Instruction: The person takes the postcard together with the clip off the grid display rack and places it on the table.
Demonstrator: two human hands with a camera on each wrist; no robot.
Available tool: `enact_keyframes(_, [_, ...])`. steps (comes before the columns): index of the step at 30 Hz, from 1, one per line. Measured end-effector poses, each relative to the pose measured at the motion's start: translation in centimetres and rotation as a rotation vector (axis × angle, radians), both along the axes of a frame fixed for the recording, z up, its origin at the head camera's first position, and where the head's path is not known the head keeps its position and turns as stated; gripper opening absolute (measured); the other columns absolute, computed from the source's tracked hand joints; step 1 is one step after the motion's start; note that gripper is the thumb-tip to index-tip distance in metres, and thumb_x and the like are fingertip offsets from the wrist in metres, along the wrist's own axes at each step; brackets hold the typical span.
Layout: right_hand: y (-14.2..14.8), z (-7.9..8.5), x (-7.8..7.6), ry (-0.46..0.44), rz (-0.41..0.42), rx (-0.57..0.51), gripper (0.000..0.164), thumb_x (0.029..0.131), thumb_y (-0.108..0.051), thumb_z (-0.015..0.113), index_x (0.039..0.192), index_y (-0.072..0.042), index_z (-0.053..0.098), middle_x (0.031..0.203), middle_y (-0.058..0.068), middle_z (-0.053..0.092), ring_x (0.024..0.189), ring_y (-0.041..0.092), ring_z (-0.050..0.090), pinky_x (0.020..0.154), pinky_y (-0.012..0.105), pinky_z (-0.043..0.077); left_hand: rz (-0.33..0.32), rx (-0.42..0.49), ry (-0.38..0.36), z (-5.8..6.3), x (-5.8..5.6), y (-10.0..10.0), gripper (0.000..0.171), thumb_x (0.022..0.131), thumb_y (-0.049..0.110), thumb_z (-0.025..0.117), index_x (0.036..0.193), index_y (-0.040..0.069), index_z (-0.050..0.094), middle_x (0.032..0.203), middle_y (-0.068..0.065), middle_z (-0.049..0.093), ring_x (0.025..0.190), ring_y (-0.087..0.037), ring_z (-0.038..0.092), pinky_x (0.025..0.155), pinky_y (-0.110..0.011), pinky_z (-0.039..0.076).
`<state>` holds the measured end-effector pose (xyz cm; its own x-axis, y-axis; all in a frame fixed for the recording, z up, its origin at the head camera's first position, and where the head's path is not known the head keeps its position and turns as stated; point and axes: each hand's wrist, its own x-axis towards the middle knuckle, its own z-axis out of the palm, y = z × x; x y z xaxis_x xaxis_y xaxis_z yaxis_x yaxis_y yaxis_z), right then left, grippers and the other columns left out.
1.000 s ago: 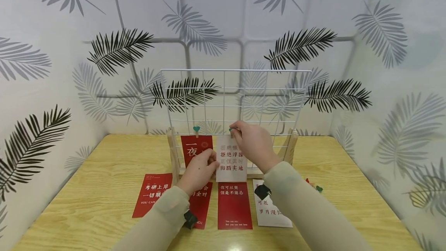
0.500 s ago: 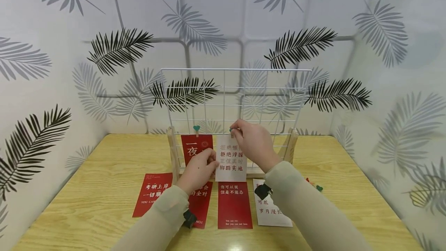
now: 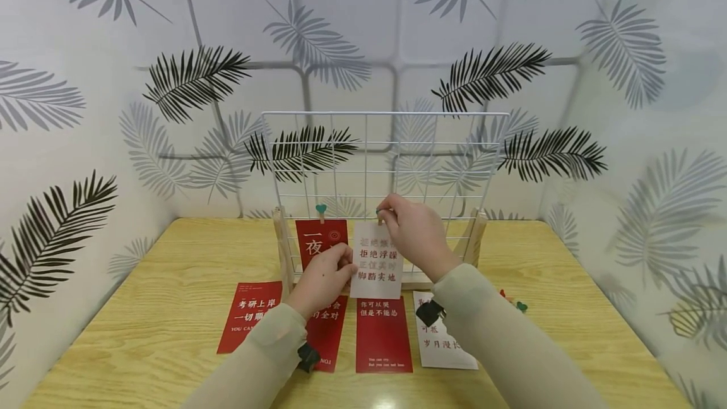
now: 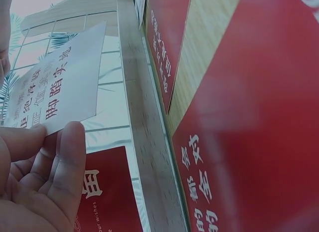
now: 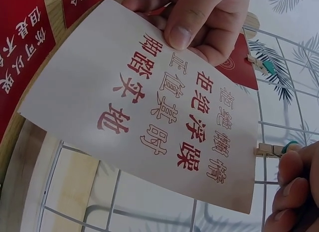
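Observation:
My left hand (image 3: 324, 276) pinches the left edge of a white card (image 3: 375, 283) printed with red characters, thumb on its front. Up at the card's top edge, my right hand (image 3: 417, 235) pinches a small wooden clothespin (image 5: 269, 150) with a green heart, at a wire of the white grid rack (image 3: 386, 113). In the right wrist view the clothespin meets the card's top edge; whether it grips the card is unclear. Beside it a red card (image 3: 307, 232) hangs from another green-heart clothespin (image 3: 321, 210), partly behind my left hand.
On the wooden table (image 3: 170, 283) lie a left red card (image 3: 244, 320), a second red card (image 3: 326, 339) partly under my left forearm, a middle red card (image 3: 384, 339) and a white card (image 3: 445, 352) partly under my right sleeve. Heart clothespins (image 3: 520, 306) lie at the right.
The white card has dropped slightly, and its lower edge has come a little toward me. Both hands stay almost in place.

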<state>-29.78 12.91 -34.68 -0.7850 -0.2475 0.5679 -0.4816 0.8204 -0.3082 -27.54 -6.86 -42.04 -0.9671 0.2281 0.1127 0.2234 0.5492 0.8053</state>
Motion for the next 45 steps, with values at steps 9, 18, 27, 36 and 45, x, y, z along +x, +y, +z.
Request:
enact_keyframes(9, [0.0, -0.1, 0.2, 0.003, 0.012, -0.052, 0.013, 0.103, -0.024, 0.061, 0.105, -0.015, 0.07, 0.081, -0.002, 0.07, 0.052, 0.011, 0.049, 0.049, 0.03, 0.042, -0.003, -0.013, -0.006, 0.0, 0.3, -0.5, 0.008, 0.1, 0.021, 0.066, 0.105, 0.018, 0.061, 0.087, -0.001, 0.063, 0.078, -0.019, 0.064, 0.068, -0.033, 0.057])
enact_keyframes(18, [-0.2, 1.0, 0.8, 0.072, 0.048, -0.058, 0.01, 0.102, -0.022, 0.063, 0.104, -0.015, 0.07, 0.082, -0.004, 0.07, 0.053, 0.011, 0.048, 0.051, 0.03, 0.043, -0.025, -0.01, 0.039, 0.5, 0.4, -0.7, 0.005, 0.1, 0.018, 0.065, 0.104, 0.017, 0.061, 0.086, -0.001, 0.063, 0.073, -0.018, 0.063, 0.064, -0.032, 0.057])
enact_keyframes(27, [0.2, 1.6, 1.3, 0.055, 0.035, -0.061, 0.013, 0.102, -0.023, 0.063, 0.107, -0.014, 0.071, 0.087, -0.002, 0.073, 0.057, 0.012, 0.052, 0.055, 0.032, 0.045, -0.019, -0.007, 0.03, 1.1, 0.7, -0.9, 0.006, 0.1, 0.018, 0.066, 0.104, 0.017, 0.061, 0.086, -0.001, 0.063, 0.072, -0.019, 0.064, 0.064, -0.032, 0.056])
enact_keyframes(36, [0.9, 1.6, 1.5, -0.01, 0.039, -0.084, 0.018, 0.103, -0.024, 0.062, 0.114, -0.015, 0.072, 0.091, -0.002, 0.074, 0.054, 0.013, 0.047, 0.051, 0.032, 0.04, 0.002, -0.015, 0.033, 1.5, 0.9, -1.7, 0.005, 0.1, 0.016, 0.066, 0.104, 0.017, 0.062, 0.09, 0.0, 0.063, 0.079, -0.019, 0.064, 0.066, -0.031, 0.058])
enact_keyframes(45, [2.2, 1.6, 1.8, -0.051, 0.054, -0.134, 0.02, 0.103, -0.023, 0.06, 0.117, -0.014, 0.072, 0.08, -0.005, 0.07, 0.047, 0.012, 0.042, 0.047, 0.031, 0.036, -0.012, -0.001, 0.022, 1.8, 1.1, -2.4, 0.007, 0.1, 0.016, 0.065, 0.107, 0.016, 0.062, 0.091, 0.0, 0.063, 0.078, -0.018, 0.065, 0.065, -0.031, 0.058])
